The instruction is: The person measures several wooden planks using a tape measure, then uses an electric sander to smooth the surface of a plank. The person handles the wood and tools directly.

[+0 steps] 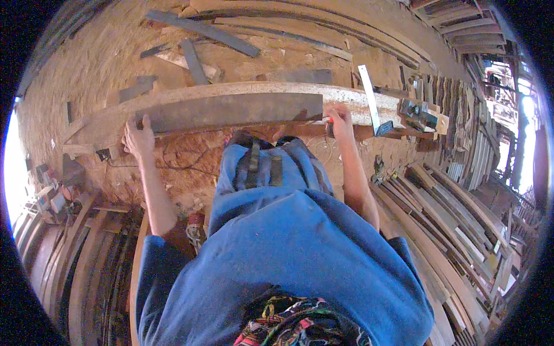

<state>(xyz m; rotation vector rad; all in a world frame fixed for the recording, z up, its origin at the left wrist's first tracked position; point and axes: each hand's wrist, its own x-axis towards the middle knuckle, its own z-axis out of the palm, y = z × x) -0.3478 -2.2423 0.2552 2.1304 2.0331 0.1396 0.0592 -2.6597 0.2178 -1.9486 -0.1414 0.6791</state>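
touching grey board (231, 111) w/ l hand (138, 137), can't tell grip; r hand (341, 119) closed on half-hidden dark thing (330, 129).

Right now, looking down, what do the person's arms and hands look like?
The left hand and right hand have no gloves. The forearms are bare too, with no watch or bracelet showing. Blue sleeves, part of a loose blue top, end around the elbows. Rings would be too small to tell.

Narrow bench (355, 95) bearing a dark board (231, 111) and metal square (369, 99)
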